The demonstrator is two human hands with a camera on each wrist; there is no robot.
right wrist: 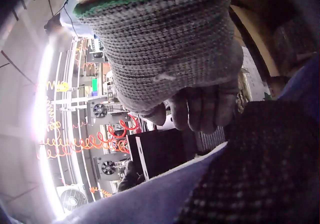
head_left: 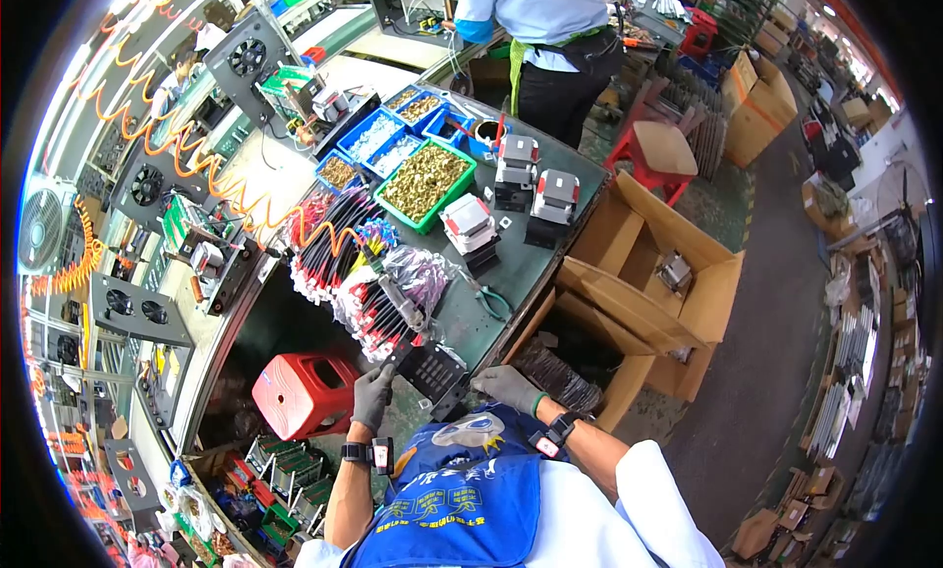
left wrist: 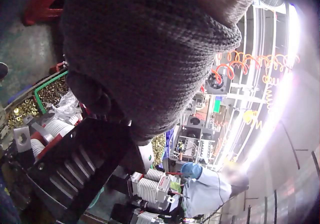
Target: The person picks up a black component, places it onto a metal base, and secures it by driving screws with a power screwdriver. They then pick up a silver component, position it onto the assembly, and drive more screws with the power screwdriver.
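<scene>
A black slotted metal bracket (head_left: 432, 374) is held in front of the apron, just off the table's near end. My gloved left hand (head_left: 372, 396) grips its left edge, with the thumb and fingers at the top corner. My gloved right hand (head_left: 509, 386) is at the opposite end, its fingertips right at the bracket's edge. In the left wrist view the row of slots in the bracket (left wrist: 75, 169) shows below the glove (left wrist: 135, 59). Curled fingers (right wrist: 200, 111) overlap the dark panel (right wrist: 165, 151) in the right wrist view.
Beyond the bracket lie bundled black-and-red cables (head_left: 378, 318), teal-handled pliers (head_left: 491, 298) and several transformers (head_left: 469, 224). A green bin (head_left: 424, 187) holds brass fittings. Cardboard boxes (head_left: 638, 293) stand right, a red stool (head_left: 305, 396) left. Another person (head_left: 540, 38) stands at the back.
</scene>
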